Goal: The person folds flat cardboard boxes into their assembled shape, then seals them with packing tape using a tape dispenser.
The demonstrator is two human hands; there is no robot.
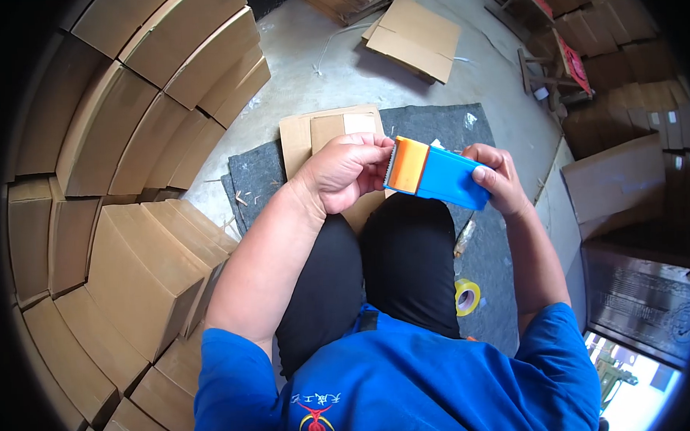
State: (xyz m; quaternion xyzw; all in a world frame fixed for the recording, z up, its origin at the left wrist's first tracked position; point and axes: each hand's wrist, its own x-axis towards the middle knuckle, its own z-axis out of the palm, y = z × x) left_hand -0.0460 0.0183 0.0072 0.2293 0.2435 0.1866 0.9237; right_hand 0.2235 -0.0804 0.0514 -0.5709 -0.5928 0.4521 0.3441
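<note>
A blue and orange tape dispenser [451,177] is held over my knees, with its toothed cutting edge facing left. My right hand [502,178] grips its blue end, thumb on top. At the toothed edge, the fingers of my left hand [347,172] are pinched together, touching or very close to the dispenser. What they pinch is too small to make out. Flat cardboard [297,141] lies below and beyond my left hand, partly hidden by it and the forearm.
A roll of yellowish tape [467,297] rests on the dark mat [492,248] by my right thigh. Stacked cardboard boxes [122,132] rise along the left. More flattened cardboard [415,37] lies on the floor ahead, and a cardboard sheet [613,177] leans at the right.
</note>
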